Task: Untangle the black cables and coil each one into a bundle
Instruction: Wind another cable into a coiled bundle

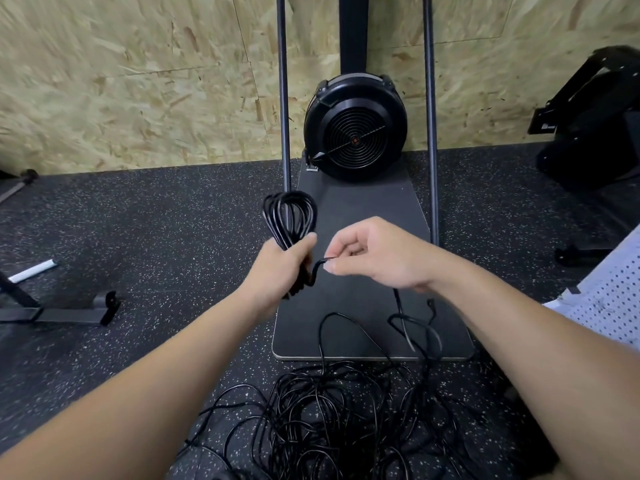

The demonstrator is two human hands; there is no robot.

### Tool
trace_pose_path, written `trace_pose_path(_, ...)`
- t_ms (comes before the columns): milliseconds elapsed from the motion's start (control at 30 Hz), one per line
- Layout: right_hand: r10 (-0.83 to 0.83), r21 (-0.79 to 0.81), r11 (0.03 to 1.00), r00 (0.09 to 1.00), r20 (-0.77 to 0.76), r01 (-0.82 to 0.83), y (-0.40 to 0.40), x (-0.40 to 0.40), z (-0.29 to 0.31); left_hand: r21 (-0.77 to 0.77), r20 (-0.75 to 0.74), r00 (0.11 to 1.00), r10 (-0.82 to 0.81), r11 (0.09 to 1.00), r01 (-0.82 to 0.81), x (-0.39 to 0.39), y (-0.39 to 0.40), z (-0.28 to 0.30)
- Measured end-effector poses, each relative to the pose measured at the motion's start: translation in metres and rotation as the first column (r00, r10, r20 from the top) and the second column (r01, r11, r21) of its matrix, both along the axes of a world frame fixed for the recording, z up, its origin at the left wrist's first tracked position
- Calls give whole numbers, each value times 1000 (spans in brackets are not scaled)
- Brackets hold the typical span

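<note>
Gripping hand: the left hand (282, 263) is raised ahead of the body, forearm stretched forward, fingers wrapped round the waist of a coiled cable bundle (290, 216).
Bundle: its loops stand upright above the fist, and a short bunch of strands shows below it.
Pinching hand: the right hand (375, 254) is level with the left and just beside it, wrist turned inward, thumb and forefinger nipping the free cable end (320, 263) that curls out of the bundle; the other fingers are curled in.
Loose cable: a strand drops from under the right hand to the tangled cable pile (332, 410) on the speckled floor (138, 237), at the near edge of the dark base plate (363, 216).
Behind: a round black fan housing (355, 128) between two upright poles, against a chipboard wall (138, 81).
Writing: none can be read; the small mark at the fan hub is too small to tell.
</note>
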State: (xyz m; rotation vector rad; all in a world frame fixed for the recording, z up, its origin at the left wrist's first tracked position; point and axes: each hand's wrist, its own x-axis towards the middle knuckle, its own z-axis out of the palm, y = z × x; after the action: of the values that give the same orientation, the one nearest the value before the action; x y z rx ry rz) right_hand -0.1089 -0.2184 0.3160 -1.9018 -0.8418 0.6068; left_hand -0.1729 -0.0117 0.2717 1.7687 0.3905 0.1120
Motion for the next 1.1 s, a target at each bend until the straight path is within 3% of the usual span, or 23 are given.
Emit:
trace_pose_path(100,-144,100,986,987,73,137,-2,10,-3,-277,-143,975,-168,953,123,-5,-9,-3)
trace_pose_path(167,-252,121,964,962,108,239,-3,14,-5,-415,-156,948,-279,889,194,-7,-14,-5)
trace_pose_path(267,-265,88,962,960,94,258,1,11,-6,-381,-93,912,-399,861,337,-13,-25,-10)
trace_pose_path(400,-201,161,965,978,-62,208,2,13,-7,-316,-69,949,-308,909,272,-10,-25,-18)
trace_pose_path(567,-249,-55,965,961,122,257,-5,26,-23,-331,-43,982,-182,930,158,0,-13,-19)
trace_pose_path(733,-241,-159,947,947,213,277,-11,29,-43,-517,49,994,-97,849,109,3,-11,-9)
trace_pose_path(867,-318,-73,947,947,-55,314,-14,27,-43,-582,113,993,-20,809,83,8,-1,-7)
trace_pose_path(933,-290,-58,957,950,-114,285,-12,22,-38,-570,105,994,-2,820,62,9,4,-8)
trace_pose_path(1100,-169,-114,977,981,97,179,-5,7,-19,-455,43,999,1,890,18,10,13,-12)
